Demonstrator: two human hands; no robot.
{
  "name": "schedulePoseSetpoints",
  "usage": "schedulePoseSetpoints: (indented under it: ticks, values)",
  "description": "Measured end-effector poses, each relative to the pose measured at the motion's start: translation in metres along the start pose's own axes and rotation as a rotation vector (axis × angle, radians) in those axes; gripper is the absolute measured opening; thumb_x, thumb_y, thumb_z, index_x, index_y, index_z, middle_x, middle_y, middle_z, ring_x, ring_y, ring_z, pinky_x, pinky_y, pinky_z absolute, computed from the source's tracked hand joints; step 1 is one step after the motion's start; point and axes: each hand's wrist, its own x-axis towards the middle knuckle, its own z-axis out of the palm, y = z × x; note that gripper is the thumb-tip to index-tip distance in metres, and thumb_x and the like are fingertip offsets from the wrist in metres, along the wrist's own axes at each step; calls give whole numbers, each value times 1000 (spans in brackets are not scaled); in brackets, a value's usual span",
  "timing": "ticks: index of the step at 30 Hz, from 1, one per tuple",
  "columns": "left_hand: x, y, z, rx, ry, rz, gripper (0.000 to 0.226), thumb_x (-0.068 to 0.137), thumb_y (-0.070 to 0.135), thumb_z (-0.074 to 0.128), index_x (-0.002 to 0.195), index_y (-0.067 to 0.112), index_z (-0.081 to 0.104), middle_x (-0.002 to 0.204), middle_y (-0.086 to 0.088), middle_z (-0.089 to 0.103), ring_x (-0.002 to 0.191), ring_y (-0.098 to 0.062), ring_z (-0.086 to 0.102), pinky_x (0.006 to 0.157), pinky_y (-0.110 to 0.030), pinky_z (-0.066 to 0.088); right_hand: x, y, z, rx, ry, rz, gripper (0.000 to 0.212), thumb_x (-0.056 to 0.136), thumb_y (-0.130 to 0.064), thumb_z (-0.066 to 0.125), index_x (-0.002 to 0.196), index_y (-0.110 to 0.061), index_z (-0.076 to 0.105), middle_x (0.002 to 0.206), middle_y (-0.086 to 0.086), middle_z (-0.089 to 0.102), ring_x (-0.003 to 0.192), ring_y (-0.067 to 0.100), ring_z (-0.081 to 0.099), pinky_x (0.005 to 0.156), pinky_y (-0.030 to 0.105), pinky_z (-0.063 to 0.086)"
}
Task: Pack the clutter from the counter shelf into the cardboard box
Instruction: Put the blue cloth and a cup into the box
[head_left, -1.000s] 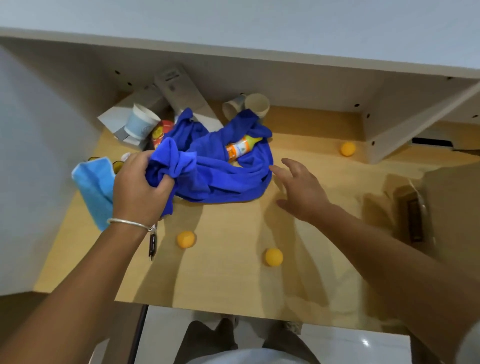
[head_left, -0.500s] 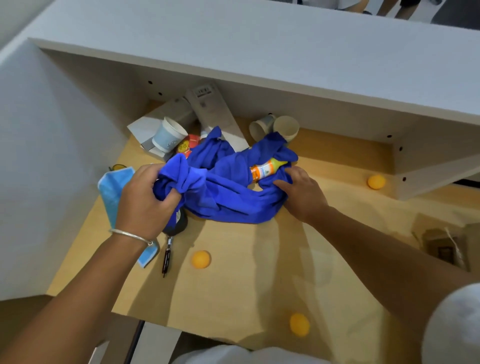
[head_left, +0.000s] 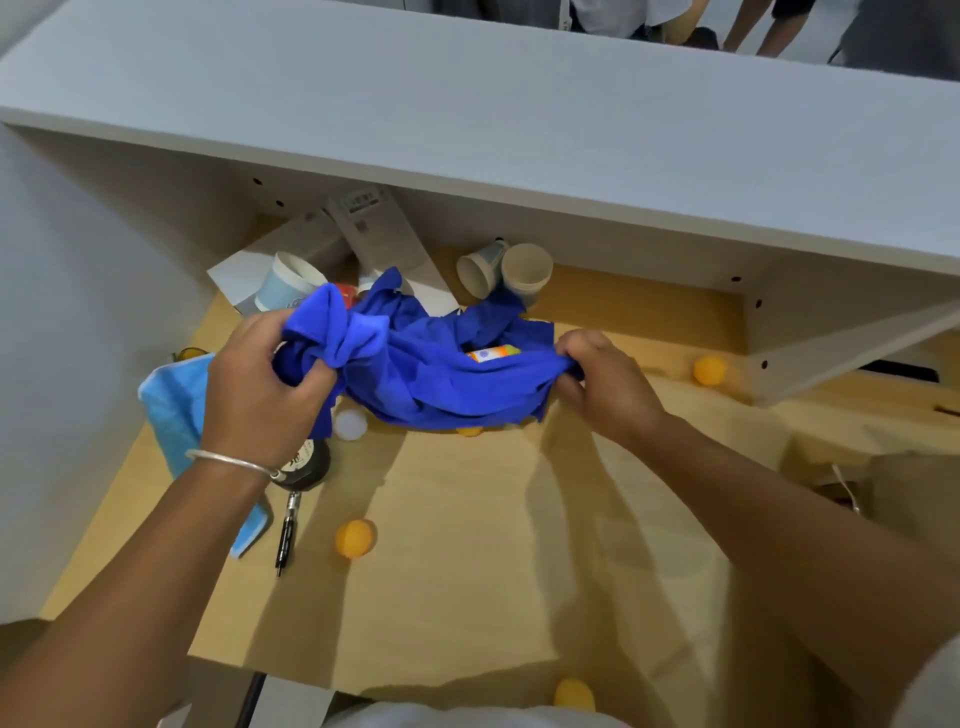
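Clutter on the counter shelf centres on a blue cloth, now bunched between two hands: the left hand has its grip closed on a wad at one end, and the right hand, which hung open above the table a second ago, has closed its grip on the opposite edge. With both ends gathered, the cloth sags like a sling around a small orange-labelled bottle, so the pair looks ready to be lifted as one. Around it, four orange balls show clearly, the nearest by a pen, a fifth seems to peep from under the cloth, and one white ball lies beside a dark round tin. Three paper cups, one pale blue, stand or lie at the back with two flat white cartons. One light-blue face mask lies beneath the left wrist. The cardboard box waits at the right edge, well apart.
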Motion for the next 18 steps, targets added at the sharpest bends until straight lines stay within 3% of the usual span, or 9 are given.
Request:
schedulePoseSetpoints:
  ticks: [8, 15, 18]
  values:
    - [9, 35, 13, -39, 12, 108, 22, 80, 15, 70, 99, 17, 59, 88, 7, 53, 75, 0, 42, 68, 1, 32, -20, 8, -57, 35, 244, 30, 21, 80, -9, 59, 101, -13, 55, 107, 3, 54, 88, 19, 52, 70, 31, 41]
    - [9, 82, 22, -112, -57, 199, 27, 81, 27, 67, 107, 19, 60, 95, 6, 58, 82, -2, 47, 70, -2, 34, -67, 13, -110, 62, 369, 97, 19, 82, -14, 56, 97, -24, 51, 98, -8, 49, 80, 10, 46, 69, 27, 38]
    - [7, 116, 28, -173, -71, 307, 29, 82, 30, 65, 107, 18, 61, 96, 9, 56, 84, -2, 48, 73, -3, 35, -93, 11, -136, 75, 454, 101, 23, 81, -13, 55, 95, -30, 48, 99, -9, 50, 79, 3, 45, 67, 16, 36]
